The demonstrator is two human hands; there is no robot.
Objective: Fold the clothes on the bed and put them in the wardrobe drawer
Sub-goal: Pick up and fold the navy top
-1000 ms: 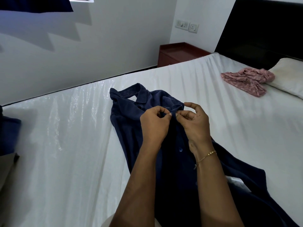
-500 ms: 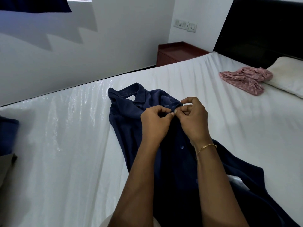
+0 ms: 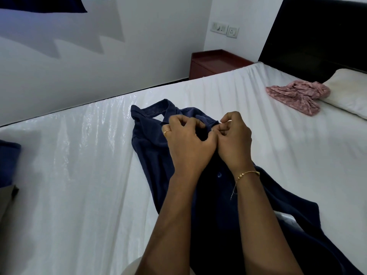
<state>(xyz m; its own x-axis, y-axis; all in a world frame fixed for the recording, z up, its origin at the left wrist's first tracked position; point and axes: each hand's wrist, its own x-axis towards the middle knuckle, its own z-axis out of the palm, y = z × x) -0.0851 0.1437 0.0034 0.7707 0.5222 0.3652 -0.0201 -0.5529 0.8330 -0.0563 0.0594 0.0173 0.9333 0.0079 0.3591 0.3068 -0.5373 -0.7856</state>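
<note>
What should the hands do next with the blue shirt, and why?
Probably finish closing the top button. Both hands, the left hand and the right hand, pinch the front of the navy shirt just below its collar, and a button further down already looks closed. With the front shut, the shirt should lie flat on the bed for folding. The pink garment can wait.
</note>
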